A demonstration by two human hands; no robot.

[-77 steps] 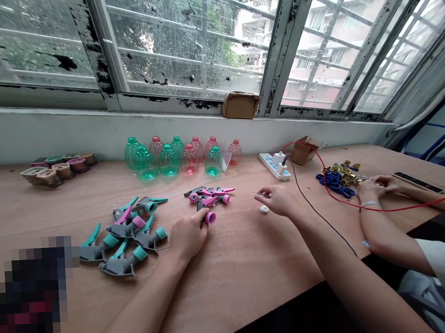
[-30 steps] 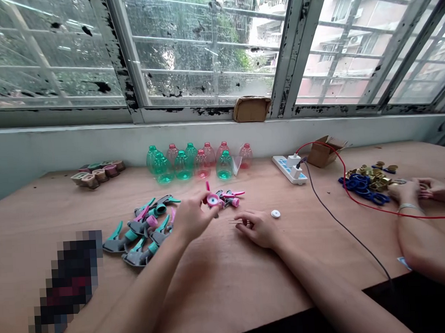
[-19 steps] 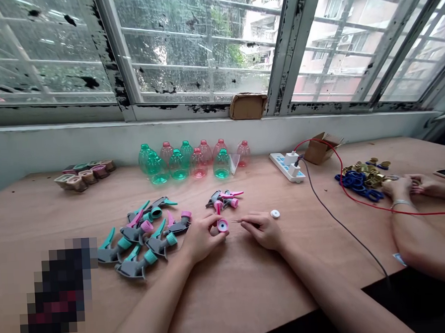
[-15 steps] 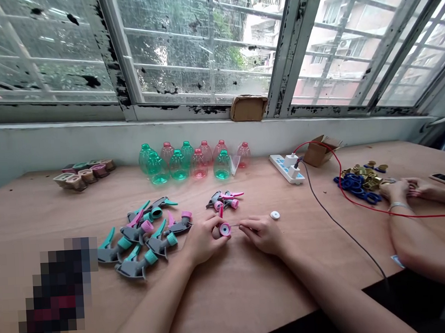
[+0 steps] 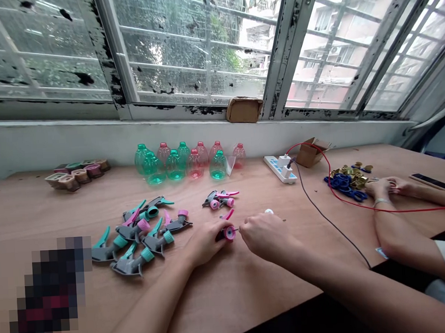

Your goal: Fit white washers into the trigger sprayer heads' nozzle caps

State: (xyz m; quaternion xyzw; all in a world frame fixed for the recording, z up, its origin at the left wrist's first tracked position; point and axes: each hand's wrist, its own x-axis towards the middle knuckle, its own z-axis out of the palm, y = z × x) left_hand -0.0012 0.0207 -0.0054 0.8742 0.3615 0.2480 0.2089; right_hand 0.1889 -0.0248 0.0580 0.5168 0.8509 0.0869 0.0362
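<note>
Near the middle of the table my left hand (image 5: 207, 244) is closed around a trigger spray head (image 5: 229, 232) with a pink trigger and a pink collar. The collar's round opening faces right. My right hand (image 5: 267, 237) is closed in a fist on a thin rod-like tool (image 5: 237, 229). Its tip points left at the collar opening; whether it enters cannot be made out. A short dark end sticks out behind the fist. Just beyond this hand, a small white disc (image 5: 268, 212) is partly hidden. Two more pink-collared spray heads (image 5: 221, 200) lie beyond my left hand.
Several grey spray heads (image 5: 128, 263) with teal or pink parts lie at left. Green and pink clear bottles (image 5: 176, 166) stand by the wall. A power strip (image 5: 280, 170) with cables is at right. Another person's hands (image 5: 385, 185) are beside blue-and-gold pieces (image 5: 345, 186).
My right hand has turned from a fingertip pinch into a fist around the thin tool, moving closer to the collar. The spray head has tilted slightly right. The camera view has shifted a little.
</note>
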